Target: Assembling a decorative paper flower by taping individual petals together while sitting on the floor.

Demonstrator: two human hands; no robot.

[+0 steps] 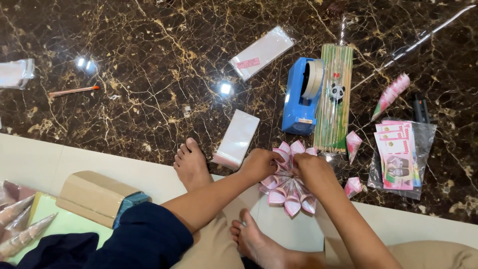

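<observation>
Pinching from both sides, my left hand (260,164) and right hand (311,172) close their fingers on a pink rosette of folded paper cones (289,187), its points fanning out like petals below my knuckles. Beyond my fingertips stand a blue tape dispenser (300,97) and a packet of bamboo skewers (334,97).

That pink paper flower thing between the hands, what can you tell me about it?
The pink paper rosette is a ring of small cones, apparently folded from pink printed notes, fanned outward with tips meeting in the middle. It lies flat on the floor where dark marble meets pale tile. The left hand grips its upper left edge and the right hand presses on its upper right; their fingers hide the centre.
</observation>
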